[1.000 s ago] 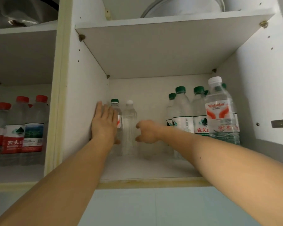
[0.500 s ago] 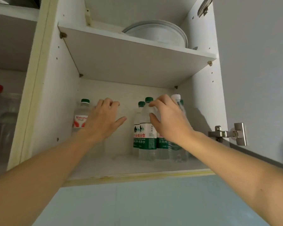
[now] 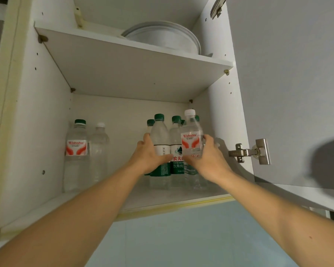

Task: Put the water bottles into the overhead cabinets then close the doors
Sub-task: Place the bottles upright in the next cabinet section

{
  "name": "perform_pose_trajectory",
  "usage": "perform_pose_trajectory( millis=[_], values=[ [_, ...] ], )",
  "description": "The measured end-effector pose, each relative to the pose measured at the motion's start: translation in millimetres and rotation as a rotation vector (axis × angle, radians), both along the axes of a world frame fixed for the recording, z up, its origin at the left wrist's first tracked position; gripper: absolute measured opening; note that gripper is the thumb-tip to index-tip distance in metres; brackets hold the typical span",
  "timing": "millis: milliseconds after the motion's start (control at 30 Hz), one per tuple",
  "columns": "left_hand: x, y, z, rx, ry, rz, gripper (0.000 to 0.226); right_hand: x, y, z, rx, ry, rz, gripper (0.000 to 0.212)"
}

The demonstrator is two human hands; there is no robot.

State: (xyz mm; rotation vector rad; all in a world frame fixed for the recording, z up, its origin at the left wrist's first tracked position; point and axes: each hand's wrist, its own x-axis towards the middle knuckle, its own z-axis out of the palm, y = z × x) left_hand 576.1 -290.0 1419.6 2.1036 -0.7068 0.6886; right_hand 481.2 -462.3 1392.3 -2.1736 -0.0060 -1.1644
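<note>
In the open overhead cabinet, several green-capped water bottles (image 3: 175,149) stand grouped at the right of the lower shelf (image 3: 148,197). My left hand (image 3: 148,157) grips a green-capped bottle (image 3: 159,135) on the group's left side. My right hand (image 3: 208,160) holds a white-capped bottle with a red label (image 3: 191,139) at the group's right front. Two more bottles stand at the shelf's left: a green-capped one with a red label (image 3: 76,151) and a plain white-capped one (image 3: 99,151).
The grey cabinet door (image 3: 289,83) hangs open on the right, with its metal hinge (image 3: 249,152) beside my right hand. A stack of white plates (image 3: 162,38) lies on the upper shelf. Pale blue wall tiles (image 3: 181,237) run below the cabinet.
Both hands moved right and closed in on the right-hand bottle group: the left left the two left bottles and took a green-capped one, the right took the white-capped one.
</note>
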Motion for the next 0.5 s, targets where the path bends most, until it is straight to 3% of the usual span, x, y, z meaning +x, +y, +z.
perform_pose_trajectory(
  millis=[300, 500],
  values=[
    [1, 1, -3, 0.027, 0.017, 0.051, 0.108, 1, -5, -2, 0.019, 0.038, 0.039, 0.087],
    [-1, 28, 4, 0.112, 0.025, 0.148, 0.139, -4, -3, -1, 0.017, 0.051, 0.041, 0.081]
  ],
)
